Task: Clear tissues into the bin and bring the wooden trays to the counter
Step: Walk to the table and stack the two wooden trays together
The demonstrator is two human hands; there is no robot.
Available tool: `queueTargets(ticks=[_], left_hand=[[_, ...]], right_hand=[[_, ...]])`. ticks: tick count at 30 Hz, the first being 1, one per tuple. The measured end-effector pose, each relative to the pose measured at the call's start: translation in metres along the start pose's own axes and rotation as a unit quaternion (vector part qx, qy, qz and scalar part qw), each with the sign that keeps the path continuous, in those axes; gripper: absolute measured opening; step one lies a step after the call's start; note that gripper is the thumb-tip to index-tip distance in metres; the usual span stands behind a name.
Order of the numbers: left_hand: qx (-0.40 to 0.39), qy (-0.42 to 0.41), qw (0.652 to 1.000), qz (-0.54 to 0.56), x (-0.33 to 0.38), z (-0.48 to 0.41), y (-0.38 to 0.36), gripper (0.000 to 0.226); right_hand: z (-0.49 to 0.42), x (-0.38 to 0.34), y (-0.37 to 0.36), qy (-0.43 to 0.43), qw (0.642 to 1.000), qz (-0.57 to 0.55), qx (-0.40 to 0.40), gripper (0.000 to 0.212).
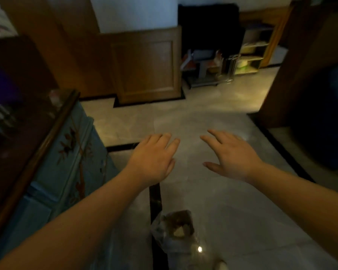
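Observation:
My left hand point(154, 158) and my right hand point(230, 154) are both stretched out in front of me over the pale tiled floor, palms down, fingers apart, holding nothing. Below them, near the bottom of the view, stands a small bin lined with a clear plastic bag point(176, 230); a pale crumpled piece that looks like tissue lies inside it. No wooden tray shows in this view.
A blue painted cabinet point(62, 162) with a dark wooden top point(21, 145) runs along the left. A wooden panelled pillar point(144, 65) stands ahead. Farther back right are a service cart point(203, 69) and shelves point(252, 53). A dark round shape point(324, 117) fills the right edge.

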State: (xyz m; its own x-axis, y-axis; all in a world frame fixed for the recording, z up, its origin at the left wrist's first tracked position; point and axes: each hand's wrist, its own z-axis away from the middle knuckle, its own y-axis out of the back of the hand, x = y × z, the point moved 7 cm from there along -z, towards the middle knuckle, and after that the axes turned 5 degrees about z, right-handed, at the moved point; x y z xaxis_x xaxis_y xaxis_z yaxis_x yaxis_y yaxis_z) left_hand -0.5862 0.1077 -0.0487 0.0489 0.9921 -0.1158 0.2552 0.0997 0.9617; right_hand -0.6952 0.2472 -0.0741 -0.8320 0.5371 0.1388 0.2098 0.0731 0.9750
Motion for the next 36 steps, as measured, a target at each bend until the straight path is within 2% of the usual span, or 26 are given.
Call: queueTargets(ticks=[7,11,17,22,25,28,36], left_hand=[[0.045,-0.118,0.992,0.03,0.128,-0.069,0.066,0.058],[0.062,-0.198,0.978,0.035,0.237,-0.112,0.088,0.056],[0.096,-0.281,0.952,0.067,0.417,-0.174,0.105,0.058],[0.116,-0.336,0.929,0.105,0.573,-0.212,0.112,0.056],[0.117,-0.374,0.911,0.126,0.643,-0.226,0.113,0.056],[0.104,-0.411,0.896,0.137,0.701,-0.243,0.108,0.056],[0.093,-0.454,0.87,0.171,0.785,-0.312,0.091,0.056]], right_hand=[[0.118,0.101,0.082,-0.129,0.989,0.067,0.032,0.079],[0.216,0.176,0.104,-0.21,0.972,0.1,0.026,0.08],[0.377,0.279,0.122,-0.336,0.933,0.128,-0.009,0.084],[0.511,0.357,0.137,-0.397,0.903,0.153,-0.056,0.083],[0.573,0.395,0.145,-0.431,0.886,0.158,-0.074,0.081],[0.621,0.43,0.147,-0.47,0.866,0.152,-0.079,0.079],[0.678,0.504,0.124,-0.535,0.829,0.145,-0.073,0.076]])
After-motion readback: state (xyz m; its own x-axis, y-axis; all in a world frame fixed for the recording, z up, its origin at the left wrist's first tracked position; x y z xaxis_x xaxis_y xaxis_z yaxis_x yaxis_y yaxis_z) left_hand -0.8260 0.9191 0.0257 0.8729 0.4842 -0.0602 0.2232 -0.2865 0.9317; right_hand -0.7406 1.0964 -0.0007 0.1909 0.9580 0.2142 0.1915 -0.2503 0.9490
